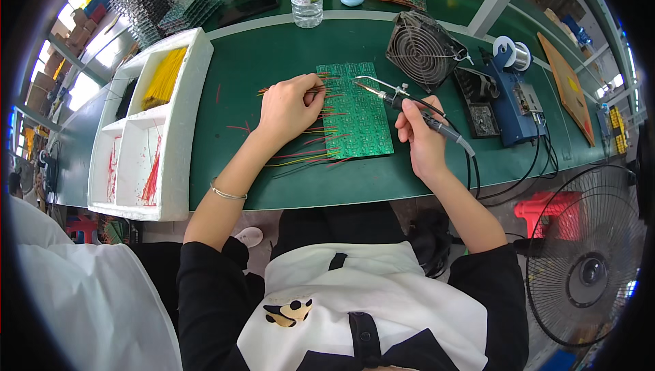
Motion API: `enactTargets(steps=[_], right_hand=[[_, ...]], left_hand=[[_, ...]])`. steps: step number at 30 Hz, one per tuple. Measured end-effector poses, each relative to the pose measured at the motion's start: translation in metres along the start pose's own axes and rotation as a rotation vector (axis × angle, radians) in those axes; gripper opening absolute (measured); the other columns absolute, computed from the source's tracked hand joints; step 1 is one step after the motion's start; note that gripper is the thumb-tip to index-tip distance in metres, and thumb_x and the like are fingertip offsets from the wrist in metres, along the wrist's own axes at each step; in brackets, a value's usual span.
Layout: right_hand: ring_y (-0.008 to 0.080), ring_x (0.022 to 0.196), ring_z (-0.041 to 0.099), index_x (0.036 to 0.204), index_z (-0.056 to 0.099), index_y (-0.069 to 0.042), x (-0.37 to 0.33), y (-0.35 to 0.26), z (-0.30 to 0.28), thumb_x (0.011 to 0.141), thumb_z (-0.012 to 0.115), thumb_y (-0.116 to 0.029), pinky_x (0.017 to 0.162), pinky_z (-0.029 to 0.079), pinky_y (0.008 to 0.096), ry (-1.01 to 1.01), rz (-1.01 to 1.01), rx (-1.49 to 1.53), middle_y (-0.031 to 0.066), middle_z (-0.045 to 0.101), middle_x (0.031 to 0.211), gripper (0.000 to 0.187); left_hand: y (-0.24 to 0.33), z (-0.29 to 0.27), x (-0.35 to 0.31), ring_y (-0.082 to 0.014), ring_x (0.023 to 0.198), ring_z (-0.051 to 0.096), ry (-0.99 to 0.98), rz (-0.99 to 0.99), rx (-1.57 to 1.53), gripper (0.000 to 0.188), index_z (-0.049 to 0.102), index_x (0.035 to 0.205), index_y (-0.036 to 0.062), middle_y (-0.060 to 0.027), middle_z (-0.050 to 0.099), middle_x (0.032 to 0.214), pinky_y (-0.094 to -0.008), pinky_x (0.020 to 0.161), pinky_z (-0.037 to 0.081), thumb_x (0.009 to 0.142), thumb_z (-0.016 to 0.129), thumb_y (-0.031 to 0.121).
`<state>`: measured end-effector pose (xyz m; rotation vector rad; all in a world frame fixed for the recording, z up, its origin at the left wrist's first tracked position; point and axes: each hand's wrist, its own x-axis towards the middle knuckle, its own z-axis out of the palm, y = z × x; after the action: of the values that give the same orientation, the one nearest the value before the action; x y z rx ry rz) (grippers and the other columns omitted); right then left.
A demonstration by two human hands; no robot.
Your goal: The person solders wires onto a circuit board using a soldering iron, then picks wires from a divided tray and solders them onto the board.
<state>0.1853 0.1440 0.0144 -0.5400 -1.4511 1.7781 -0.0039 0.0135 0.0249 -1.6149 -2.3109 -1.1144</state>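
Circuit board point(360, 120) lies beneath the soldering iron point(394, 100) the right hand point(424, 142) grips (left hand point(289, 108) curled, hold unclear).

Our left forearm point(235, 173) slants up and to the right, bare, ending in our left hand point(290, 106), its back turned up, the fingers bent and the thumb drawn in near the index finger. Our right forearm point(467, 207), bare too, angles up and leftward; our right hand point(426, 140) faces inward, fingers curled in a pen-like grip.
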Motion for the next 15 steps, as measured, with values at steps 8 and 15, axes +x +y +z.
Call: enactTargets(steps=[8,15], right_hand=[[0.0064,0.044,0.044,0.080,0.043,-0.008,-0.0019,0.0022,0.0030,0.085,0.060,-0.016,0.040,0.033,0.0185,-0.048,0.027,-0.050,0.0054,0.054,0.061,0.019],[0.0065,0.042,0.043,0.080,0.043,-0.008,-0.0025,0.0020,0.0029,0.085,0.060,-0.015,0.039,0.032,0.0190,-0.038,0.031,-0.058,0.0056,0.054,0.059,0.019]], left_hand=[[-0.0079,0.0066,-0.0041,-0.0166,0.048,0.049,0.001,-0.039,-0.080,0.006,0.061,0.074,0.0035,-0.0056,0.051,0.055,-0.0287,0.048,0.041,0.072,0.063,0.009],[-0.0092,0.0065,-0.0076,-0.0163,0.049,0.051,-0.012,-0.031,-0.125,0.007,0.061,0.074,0.0033,-0.0058,0.051,0.055,-0.0288,0.048,0.041,0.069,0.063,0.007]])
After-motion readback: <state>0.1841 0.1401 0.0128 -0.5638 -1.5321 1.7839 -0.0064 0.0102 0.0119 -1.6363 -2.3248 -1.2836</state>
